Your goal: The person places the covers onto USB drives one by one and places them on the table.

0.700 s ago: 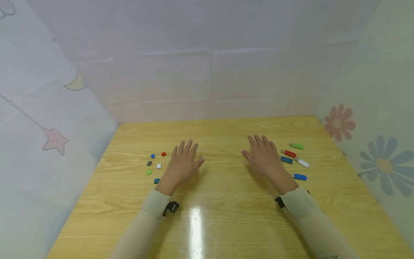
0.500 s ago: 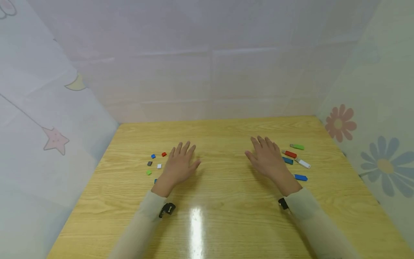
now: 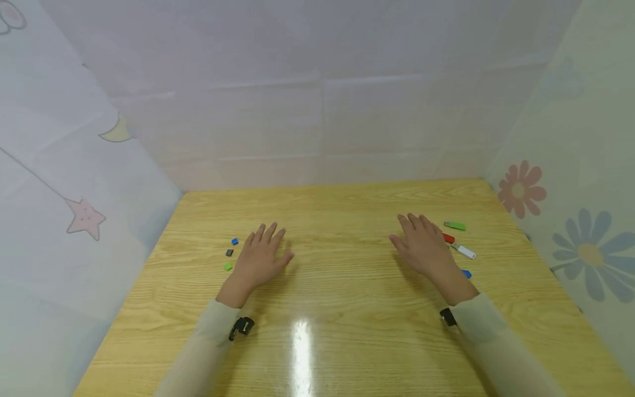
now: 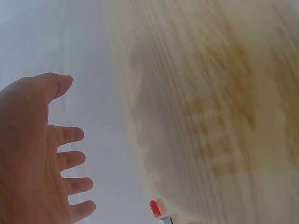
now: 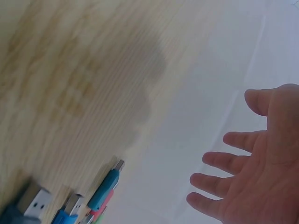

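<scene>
My left hand (image 3: pixel 260 256) hovers palm down above the table, fingers spread and holding nothing. Beside it lie small square caps: blue (image 3: pixel 235 241), dark grey (image 3: pixel 229 252) and green (image 3: pixel 228 267). A red cap (image 4: pixel 155 208) shows at the bottom of the left wrist view; the hand hides it in the head view. My right hand (image 3: pixel 424 248), also spread and holding nothing, overlaps a group of USB sticks: green (image 3: pixel 455 226), red (image 3: pixel 448 239), white (image 3: pixel 465 251) and blue (image 3: pixel 466 273). The right wrist view adds a teal stick (image 5: pixel 103 189) and a dark stick (image 5: pixel 32 205).
The wooden table (image 3: pixel 342 286) ends at a pale back wall (image 3: pixel 322 132). Patterned side walls with a star (image 3: pixel 85 218) on the left and flowers (image 3: pixel 590 253) on the right flank it. A black strap mount (image 3: pixel 241 327) sits at the left wrist.
Both hands have moved apart and slightly toward the body, the left one leftward over the caps, the right one rightward over the sticks. The red, white and teal caps are now covered in the head view.
</scene>
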Tool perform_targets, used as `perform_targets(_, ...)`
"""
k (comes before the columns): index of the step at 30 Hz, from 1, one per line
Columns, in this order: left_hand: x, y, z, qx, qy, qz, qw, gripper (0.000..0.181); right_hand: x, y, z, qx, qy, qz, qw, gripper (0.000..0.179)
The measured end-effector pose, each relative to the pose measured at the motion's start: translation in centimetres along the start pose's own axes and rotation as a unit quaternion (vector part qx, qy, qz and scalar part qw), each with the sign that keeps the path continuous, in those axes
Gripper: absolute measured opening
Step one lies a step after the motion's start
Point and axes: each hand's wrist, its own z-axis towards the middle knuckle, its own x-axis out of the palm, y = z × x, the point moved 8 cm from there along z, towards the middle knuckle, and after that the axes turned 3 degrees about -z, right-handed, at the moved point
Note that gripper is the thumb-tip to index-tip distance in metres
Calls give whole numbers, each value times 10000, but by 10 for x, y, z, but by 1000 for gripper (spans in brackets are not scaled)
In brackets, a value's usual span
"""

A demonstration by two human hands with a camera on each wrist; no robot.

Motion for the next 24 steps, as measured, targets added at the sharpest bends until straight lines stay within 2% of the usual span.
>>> perform_targets(10, -6, 11, -9, -105, 104, 111, 9998, 72, -9, -14, -8, 49, -28, 93, 9999, 64)
perform_targets(24, -8, 39, -27, -235, 155, 119, 9995, 73, -10, -38, -18, 116, 71, 192, 9997, 68)
